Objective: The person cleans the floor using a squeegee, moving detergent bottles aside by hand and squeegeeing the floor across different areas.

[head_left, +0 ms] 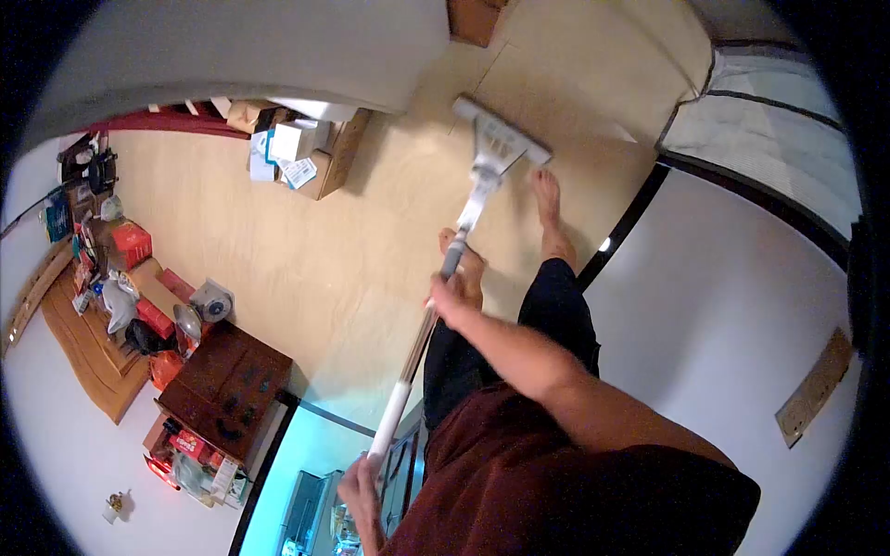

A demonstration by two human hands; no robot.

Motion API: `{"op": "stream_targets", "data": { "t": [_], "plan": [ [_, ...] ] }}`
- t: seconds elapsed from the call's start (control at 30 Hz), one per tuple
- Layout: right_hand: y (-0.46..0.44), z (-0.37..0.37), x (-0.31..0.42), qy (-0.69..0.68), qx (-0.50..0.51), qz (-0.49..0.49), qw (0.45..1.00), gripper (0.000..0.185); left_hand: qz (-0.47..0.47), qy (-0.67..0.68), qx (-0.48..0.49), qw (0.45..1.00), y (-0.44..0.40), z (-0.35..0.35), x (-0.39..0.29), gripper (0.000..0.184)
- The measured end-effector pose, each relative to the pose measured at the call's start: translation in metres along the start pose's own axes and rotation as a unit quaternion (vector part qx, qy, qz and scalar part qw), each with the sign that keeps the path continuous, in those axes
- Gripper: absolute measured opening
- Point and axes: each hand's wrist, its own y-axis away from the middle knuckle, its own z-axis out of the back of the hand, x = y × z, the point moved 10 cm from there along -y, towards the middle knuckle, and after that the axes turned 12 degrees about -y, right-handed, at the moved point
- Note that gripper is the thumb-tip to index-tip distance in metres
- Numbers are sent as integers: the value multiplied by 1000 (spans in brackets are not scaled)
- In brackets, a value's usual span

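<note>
A long-handled mop [496, 144] runs diagonally through the head view, its wide, flat white head lying on the pale floor near my bare feet. My right hand [447, 301] wraps around the handle [425, 338] partway down, just behind a grey collar. Farther back, my left hand [360, 486] grips the upper end by the white sleeve [393, 417]. Both hands hold the same pole. The sponge or pad under the mop head is hidden.
An open cardboard box [326, 171] with papers stands by the grey furniture. At left, a dark wooden cabinet [232, 380] sits beside a wooden table [88, 343] crowded with boxes and bags. A white wall [686, 278] with dark skirting borders the floor at right.
</note>
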Motion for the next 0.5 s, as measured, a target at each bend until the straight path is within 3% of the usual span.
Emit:
{"op": "stream_targets", "data": {
  "t": [0.03, 0.1, 0.17, 0.23, 0.27, 0.3, 0.37, 0.43, 0.47, 0.5],
  "plan": [
    [21, -15, -27, -27, -25, 13, 999, 26, -21, -5, -38, 999, 7, 22, 20, 44],
    [54, -38, -50, -4, -12, -66, 998, 24, -30, 28, -77, 996, 16, 42, 36, 45],
    [59, -44, -39, -5, -9, -67, 998, 25, -19, 87, -111, 990, -2, 52, 70, 43],
    [23, -51, -33, -3, -3, -27, 1000, 25, -64, 35, -145, 987, -24, 55, 70, 41],
    [-10, -54, -35, -2, -2, 15, 1000, 25, -89, 15, -133, 987, -35, 53, 41, 41],
    [27, -48, 38, 11, -4, 44, 999, 27, -117, -5, -119, 986, -47, 48, 9, 40],
    [-14, -54, 72, -64, 29, 36, 997, 27, -164, 24, -65, 984, -64, 32, -52, 39],
    [-27, -47, 133, -70, -49, 55, 995, 24, -172, 31, -51, 983, -81, 18, -98, 39],
    [-56, -52, 148, -54, -20, 93, 994, 24, -192, 46, -53, 979, -82, 10, -130, 39],
    [-83, -57, 154, -37, 27, 71, 996, 37, -208, 58, -58, 975, -78, 9, -149, 40]
  ]
}}
